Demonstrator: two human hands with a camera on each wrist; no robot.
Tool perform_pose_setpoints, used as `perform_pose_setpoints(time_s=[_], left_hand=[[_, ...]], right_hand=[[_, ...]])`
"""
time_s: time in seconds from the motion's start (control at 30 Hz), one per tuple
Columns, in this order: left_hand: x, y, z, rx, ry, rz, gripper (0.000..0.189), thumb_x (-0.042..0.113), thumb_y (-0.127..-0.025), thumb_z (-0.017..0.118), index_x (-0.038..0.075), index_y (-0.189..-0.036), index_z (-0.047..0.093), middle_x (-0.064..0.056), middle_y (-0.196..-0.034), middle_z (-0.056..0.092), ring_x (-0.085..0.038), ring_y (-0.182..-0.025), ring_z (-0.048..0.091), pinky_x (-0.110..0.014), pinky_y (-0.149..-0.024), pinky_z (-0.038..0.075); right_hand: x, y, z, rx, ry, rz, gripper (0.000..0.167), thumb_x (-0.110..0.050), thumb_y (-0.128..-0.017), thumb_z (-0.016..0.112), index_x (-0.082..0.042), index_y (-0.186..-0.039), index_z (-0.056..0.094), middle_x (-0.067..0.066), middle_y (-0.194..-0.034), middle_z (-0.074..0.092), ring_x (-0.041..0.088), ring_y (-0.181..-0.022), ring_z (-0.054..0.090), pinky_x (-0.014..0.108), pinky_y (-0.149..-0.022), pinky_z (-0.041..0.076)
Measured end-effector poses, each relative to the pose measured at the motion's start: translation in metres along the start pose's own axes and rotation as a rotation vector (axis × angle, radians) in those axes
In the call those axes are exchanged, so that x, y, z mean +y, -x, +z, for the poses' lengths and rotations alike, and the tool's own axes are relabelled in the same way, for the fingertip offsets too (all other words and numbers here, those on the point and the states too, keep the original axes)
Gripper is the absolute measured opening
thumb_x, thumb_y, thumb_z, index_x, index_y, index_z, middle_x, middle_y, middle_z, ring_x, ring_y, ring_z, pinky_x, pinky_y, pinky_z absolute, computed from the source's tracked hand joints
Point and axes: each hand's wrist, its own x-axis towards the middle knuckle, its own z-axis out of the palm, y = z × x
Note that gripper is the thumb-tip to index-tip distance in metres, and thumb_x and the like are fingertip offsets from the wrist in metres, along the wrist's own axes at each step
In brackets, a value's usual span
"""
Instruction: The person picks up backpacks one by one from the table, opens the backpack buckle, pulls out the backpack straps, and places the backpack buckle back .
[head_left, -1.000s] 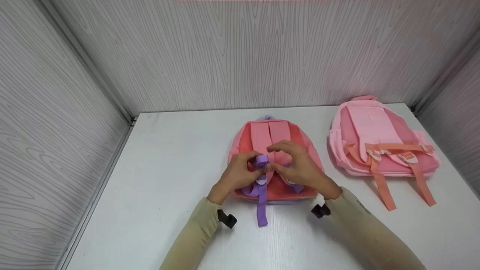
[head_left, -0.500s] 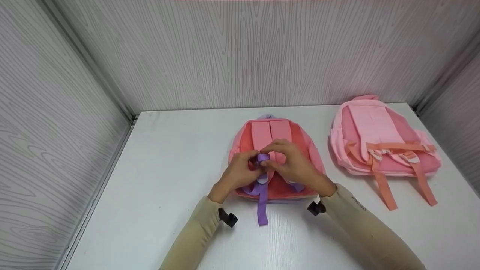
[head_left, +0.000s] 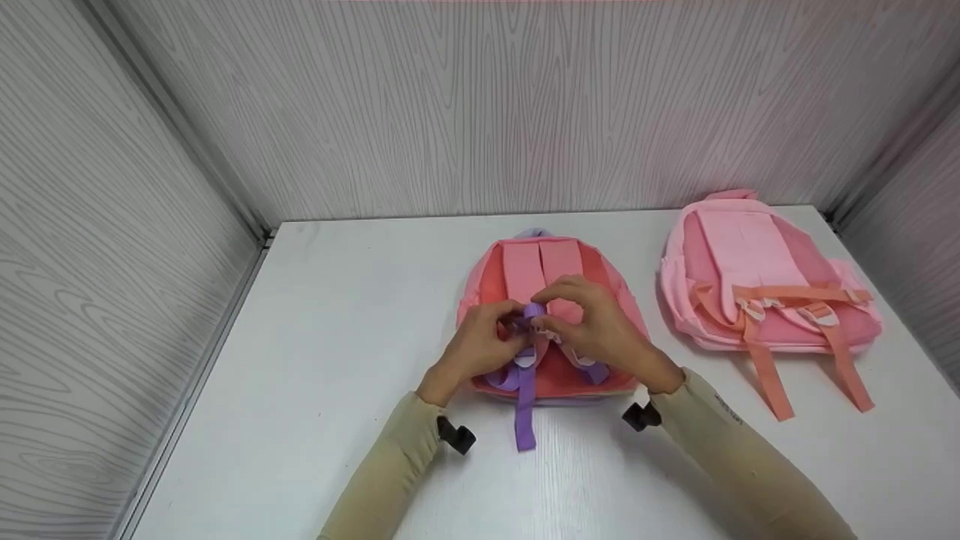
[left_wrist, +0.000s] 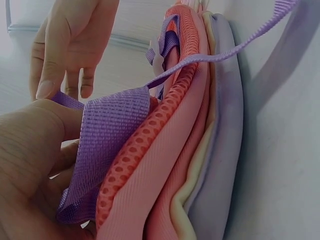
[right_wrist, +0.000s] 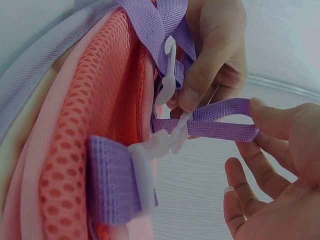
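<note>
A small coral backpack (head_left: 510, 270) lies back side up, its shoulder straps showing. Over its lower half my left hand (head_left: 480, 345) pinches a white plastic buckle (right_wrist: 180, 132) threaded with purple webbing. My right hand (head_left: 600, 330) faces it and, in the right wrist view, pinches the end of a purple strap loop (right_wrist: 222, 131) between thumb and finger. A wide fold of purple webbing (left_wrist: 110, 120) lies against the left fingers in the left wrist view. Another white buckle (right_wrist: 145, 175) hangs on the backpack's nearer strap. One loose purple strap end (head_left: 525, 427) trails onto the table.
To the right lies a second, light pink backpack (head_left: 742, 240) with orange straps (head_left: 769, 382) hanging toward the front. Both bags rest on a white table (head_left: 337, 322). Grey wood-patterned panels (head_left: 450, 112) enclose the back and sides.
My right hand has closed in on the purple strap, pinched it and then drawn back slightly to the right. The left hand keeps its place.
</note>
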Motion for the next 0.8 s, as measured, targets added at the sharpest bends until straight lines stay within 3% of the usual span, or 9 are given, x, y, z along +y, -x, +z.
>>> perform_pose_setpoints(time_s=[0.17, 0.33, 0.57, 0.8], left_hand=[[0.0, 0.0, 0.0, 0.0, 0.015, -0.011, 0.024, 0.014, -0.094, 0.077, 0.01, -0.118, 0.076, 0.001, -0.096, 0.071, -0.011, -0.081, 0.056, -0.026, -0.071, 0.045], [0.0, 0.001, 0.0, 0.003, 0.022, -0.049, 0.024, 0.017, -0.094, 0.079, 0.013, -0.117, 0.076, 0.004, -0.089, 0.063, -0.011, -0.077, 0.052, -0.027, -0.067, 0.039], [0.001, 0.001, 0.001, -0.003, 0.037, -0.046, 0.024, 0.018, -0.096, 0.08, 0.012, -0.119, 0.076, 0.0, -0.102, 0.076, -0.013, -0.089, 0.065, -0.029, -0.079, 0.055], [0.003, 0.001, 0.0, -0.006, 0.048, -0.039, 0.026, 0.02, -0.096, 0.081, 0.011, -0.12, 0.076, 0.0, -0.104, 0.078, -0.013, -0.091, 0.068, -0.031, -0.082, 0.057]], right_hand=[[0.002, 0.002, -0.003, -0.004, -0.014, 0.035, 0.024, -0.007, -0.093, 0.083, -0.009, -0.117, 0.08, 0.003, -0.11, 0.077, 0.024, -0.106, 0.068, 0.058, -0.097, 0.054], [0.004, 0.004, -0.006, 0.001, -0.012, 0.019, 0.022, -0.008, -0.094, 0.082, -0.008, -0.116, 0.079, 0.002, -0.108, 0.077, 0.024, -0.105, 0.069, 0.052, -0.096, 0.055], [0.006, 0.006, -0.011, 0.008, -0.024, 0.041, 0.022, -0.006, -0.094, 0.081, -0.01, -0.116, 0.079, 0.003, -0.112, 0.076, 0.026, -0.108, 0.07, 0.031, -0.099, 0.053], [0.005, 0.008, -0.017, 0.023, -0.002, 0.083, 0.019, -0.009, -0.093, 0.083, -0.012, -0.112, 0.079, 0.005, -0.111, 0.077, 0.022, -0.11, 0.069, 0.049, -0.098, 0.053]])
